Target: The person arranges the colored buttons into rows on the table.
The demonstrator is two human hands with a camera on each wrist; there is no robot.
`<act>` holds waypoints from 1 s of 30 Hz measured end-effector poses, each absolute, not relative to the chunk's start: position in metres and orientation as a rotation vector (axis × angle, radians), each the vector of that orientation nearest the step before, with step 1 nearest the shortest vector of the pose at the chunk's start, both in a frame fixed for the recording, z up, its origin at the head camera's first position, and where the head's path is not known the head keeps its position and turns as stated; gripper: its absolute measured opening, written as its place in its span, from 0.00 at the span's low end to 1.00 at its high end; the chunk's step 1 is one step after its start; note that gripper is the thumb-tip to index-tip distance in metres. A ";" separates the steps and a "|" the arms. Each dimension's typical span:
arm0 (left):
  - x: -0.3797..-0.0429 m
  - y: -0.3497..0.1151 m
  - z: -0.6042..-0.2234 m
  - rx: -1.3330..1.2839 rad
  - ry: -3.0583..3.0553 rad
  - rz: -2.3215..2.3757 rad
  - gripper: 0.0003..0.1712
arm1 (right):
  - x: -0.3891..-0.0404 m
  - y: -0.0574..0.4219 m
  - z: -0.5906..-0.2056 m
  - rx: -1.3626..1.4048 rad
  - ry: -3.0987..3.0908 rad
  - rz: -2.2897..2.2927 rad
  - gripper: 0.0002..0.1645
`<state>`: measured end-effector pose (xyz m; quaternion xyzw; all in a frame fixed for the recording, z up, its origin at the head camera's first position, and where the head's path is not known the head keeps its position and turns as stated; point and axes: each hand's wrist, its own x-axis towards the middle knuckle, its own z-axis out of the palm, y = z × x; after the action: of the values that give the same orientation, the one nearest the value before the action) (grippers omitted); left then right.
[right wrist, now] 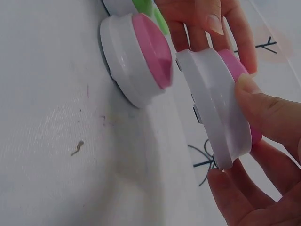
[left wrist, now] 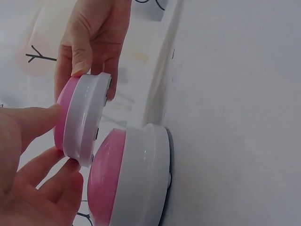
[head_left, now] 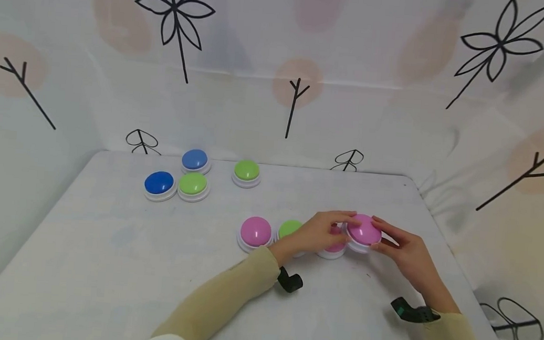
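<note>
A pink dome push button (head_left: 364,230) with a white round base is held between both hands, tilted and raised off the table. My left hand (head_left: 314,233) pinches it from the left, thumb on the pink dome in the left wrist view. From the right, my right hand (head_left: 410,256) grips its edge, with the thumb (right wrist: 251,87) against the dome. Just beside and below it, another pink button (left wrist: 106,179) sits on the table, partly hidden by my left hand in the head view. A green button (head_left: 289,227) lies behind the left wrist, next to a further pink button (head_left: 255,231).
At the back left of the white table (head_left: 104,263) stand a light blue button (head_left: 194,159), a dark blue button (head_left: 159,182) and a green button (head_left: 193,183) close together. Another green button (head_left: 246,170) stands apart. Patterned cloth (head_left: 238,109) surrounds the table's back and sides.
</note>
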<state>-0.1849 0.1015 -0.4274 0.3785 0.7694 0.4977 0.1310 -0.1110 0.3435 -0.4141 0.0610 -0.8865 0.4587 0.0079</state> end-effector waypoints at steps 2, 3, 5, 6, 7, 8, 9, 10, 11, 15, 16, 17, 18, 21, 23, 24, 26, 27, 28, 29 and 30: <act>-0.186 0.107 -0.428 1.115 2.229 1.429 0.27 | -0.109 0.349 -0.415 0.174 -2.781 1.420 0.36; -0.186 0.110 -0.429 1.127 2.224 1.423 0.26 | -0.108 0.351 -0.416 0.163 -2.786 1.414 0.36; -0.188 0.115 -0.430 1.159 2.216 1.401 0.26 | -0.106 0.356 -0.418 0.137 -2.808 1.388 0.37; -0.189 0.117 -0.431 1.174 2.209 1.391 0.27 | -0.105 0.358 -0.418 0.125 -2.816 1.372 0.37; -0.189 0.120 -0.431 1.191 2.200 1.384 0.27 | -0.104 0.360 -0.419 0.111 -2.823 1.365 0.37; -0.190 0.122 -0.431 1.205 2.193 1.377 0.26 | -0.103 0.362 -0.419 0.100 -2.828 1.357 0.37; -0.191 0.124 -0.432 1.221 2.187 1.368 0.26 | -0.103 0.364 -0.419 0.096 -2.833 1.348 0.38; -0.192 0.127 -0.432 1.234 2.183 1.357 0.26 | -0.102 0.366 -0.419 0.089 -2.837 1.339 0.38; -0.193 0.129 -0.433 1.245 2.182 1.343 0.26 | -0.101 0.367 -0.419 0.088 -2.836 1.335 0.38; -0.197 0.135 -0.436 1.256 2.233 1.276 0.25 | -0.099 0.371 -0.421 0.083 -2.819 1.386 0.38; -0.197 0.136 -0.436 1.245 2.256 1.258 0.24 | -0.099 0.371 -0.422 0.081 -2.815 1.406 0.38; -0.198 0.137 -0.437 1.230 2.280 1.242 0.24 | -0.098 0.370 -0.423 0.085 -2.810 1.431 0.39; -0.198 0.137 -0.438 1.217 2.302 1.233 0.23 | -0.098 0.370 -0.425 0.083 -2.806 1.455 0.39; -0.198 0.137 -0.439 1.208 2.379 1.175 0.23 | -0.100 0.369 -0.431 0.093 -2.813 1.480 0.39; -0.198 0.137 -0.439 1.223 2.439 1.105 0.23 | -0.101 0.368 -0.435 0.093 -2.816 1.486 0.39; -0.198 0.137 -0.439 1.242 2.466 1.072 0.23 | -0.101 0.367 -0.437 0.093 -2.816 1.488 0.38; -0.197 0.137 -0.439 1.277 2.517 1.000 0.24 | -0.102 0.365 -0.439 0.090 -2.824 1.479 0.39; -0.197 0.138 -0.439 1.288 2.534 0.975 0.24 | -0.103 0.365 -0.440 0.088 -2.831 1.466 0.40; -0.197 0.138 -0.439 1.300 2.550 0.953 0.24 | -0.103 0.364 -0.440 0.083 -2.835 1.463 0.40; -0.197 0.139 -0.440 1.309 2.559 0.940 0.25 | -0.104 0.363 -0.441 0.084 -2.842 1.454 0.41; -0.197 0.139 -0.440 1.321 2.570 0.925 0.25 | -0.104 0.362 -0.441 0.079 -2.846 1.455 0.42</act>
<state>-0.1971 0.1394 -0.4400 0.4348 0.8458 0.3045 0.0536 -0.1038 0.3622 -0.4406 0.0247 -0.8898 0.4548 -0.0277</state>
